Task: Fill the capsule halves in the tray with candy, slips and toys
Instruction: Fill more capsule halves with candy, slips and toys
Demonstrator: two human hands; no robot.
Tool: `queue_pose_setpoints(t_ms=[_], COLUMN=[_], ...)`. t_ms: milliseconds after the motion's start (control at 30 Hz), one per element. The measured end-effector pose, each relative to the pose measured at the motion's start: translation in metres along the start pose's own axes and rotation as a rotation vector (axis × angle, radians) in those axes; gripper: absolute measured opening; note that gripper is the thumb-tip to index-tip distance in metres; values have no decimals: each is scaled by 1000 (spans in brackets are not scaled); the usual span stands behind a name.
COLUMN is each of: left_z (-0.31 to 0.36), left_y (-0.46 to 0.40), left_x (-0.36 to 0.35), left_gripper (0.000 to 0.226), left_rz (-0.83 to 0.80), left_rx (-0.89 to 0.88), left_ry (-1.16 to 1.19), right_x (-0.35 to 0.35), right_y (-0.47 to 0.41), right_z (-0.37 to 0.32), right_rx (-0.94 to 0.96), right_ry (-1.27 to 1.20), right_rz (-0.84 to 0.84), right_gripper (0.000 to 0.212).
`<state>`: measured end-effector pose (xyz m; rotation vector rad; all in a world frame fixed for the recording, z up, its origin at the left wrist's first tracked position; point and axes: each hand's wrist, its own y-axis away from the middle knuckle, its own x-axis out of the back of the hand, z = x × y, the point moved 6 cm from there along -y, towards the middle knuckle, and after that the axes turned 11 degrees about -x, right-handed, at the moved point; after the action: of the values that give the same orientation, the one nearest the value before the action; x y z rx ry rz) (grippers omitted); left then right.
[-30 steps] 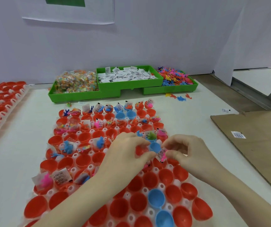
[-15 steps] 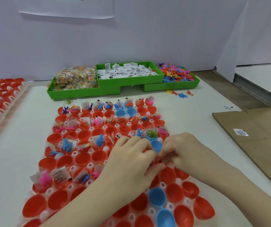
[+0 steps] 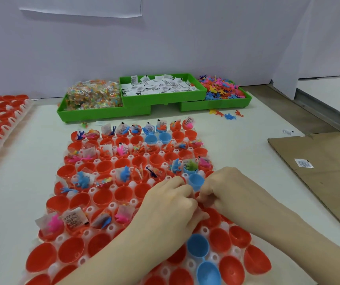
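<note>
Both hands are meeting knuckle to knuckle over the tray [image 3: 111, 206]: the left hand [image 3: 171, 204] and right hand [image 3: 224, 190] are curling their fingers, though what they are pinching is hidden. Just beyond them a blue capsule half [image 3: 195, 180] is sitting empty. Its thin shell is likely behaving light and slippery, so steadying it by the rim seems best.

Red and blue capsule halves [image 3: 103, 197]; green bins [image 3: 103, 113].

Two bare hands met knuckle to knuckle, low and near.

The left hand [image 3: 170, 204] and right hand [image 3: 224, 189] both had fingers curled downward, fingertips hidden, forearms reaching in from the near right edge.
</note>
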<state>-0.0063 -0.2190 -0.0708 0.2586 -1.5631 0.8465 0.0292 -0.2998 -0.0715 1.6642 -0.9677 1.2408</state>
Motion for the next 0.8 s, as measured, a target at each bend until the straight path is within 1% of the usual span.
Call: queue_pose_setpoints(t_ms=[67,133,200,233,333,367,467,567,633,700,800], left_z=[1,1,1,1,0,-1,-5,-17,-36,-66,-126], left_y=[0,-1,-2,-2,-2,-2,2,8,11,14,14], left_x=[-1,0,2,3,6,7,12,27,43,59,73], left_gripper=[20,21,23,25,39,40,36,33,34,36,39], left_rz=[-7,-7,16,31,51,56,76,172,263,327,318], left_rx=[-12,-26,-38,-39,-22,-14,29,88,142,211,345], left_ry=[-4,-22,-22,-16,17,29,68,93,70,35,-16], right_x=[4,7,9,11,12,13,13,20,32,51,81], right_y=[0,-1,-2,-3,-3,-3,-1,2,3,0,-30], right_z=[-1,5,10,13,16,17,18,23,27,33,53], right_rx=[39,58,55,53,63,64,62,44,54,64,11], right_ry=[-31,-146,-234,-260,-302,-298,-286,-308,-402,-505,-544], right_rz=[21,-33,-101,-107,-72,-58,-36,-13,-3,23,170], right_gripper=[20,19,24,29,40,42,47,50,47,38,25])
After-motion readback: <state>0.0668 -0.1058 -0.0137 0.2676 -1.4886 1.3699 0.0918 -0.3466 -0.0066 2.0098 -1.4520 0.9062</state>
